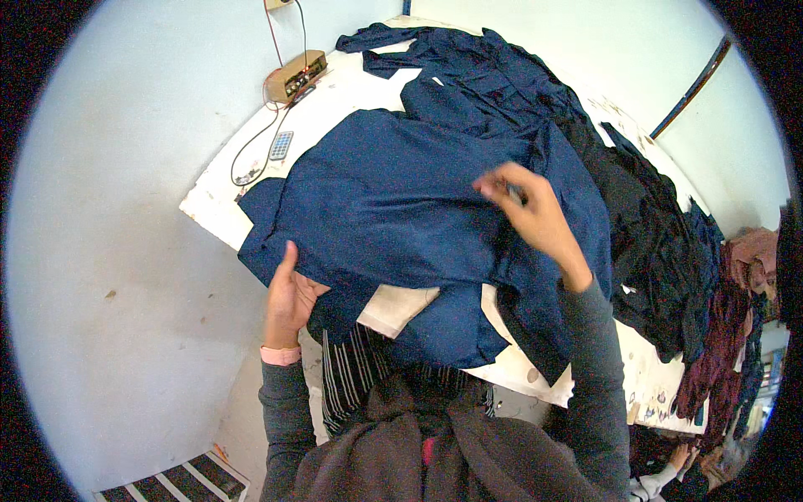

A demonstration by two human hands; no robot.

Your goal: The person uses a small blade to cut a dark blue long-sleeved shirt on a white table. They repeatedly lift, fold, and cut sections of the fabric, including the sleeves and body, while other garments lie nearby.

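Note:
A large navy cloth garment (393, 192) lies spread over the white table in front of me. At its near left edge, my left hand (288, 301) holds the cloth, with the thumb on the upper side and the fingers partly hidden beneath the fabric. My right hand (527, 209) is above the right part of the garment, its fingers curled together and blurred at the tips. Something small and dark may be inside its curl, but I cannot make it out. Navy panels hang toward my lap at the table's near edge.
More navy garments (493, 75) are heaped at the back, and black cloth (644, 243) lies to the right. Maroon cloth (715, 360) hangs at the far right. A wired box (297, 75) and a small remote (282, 145) sit at the back left. Another person's hand (682, 456) shows lower right.

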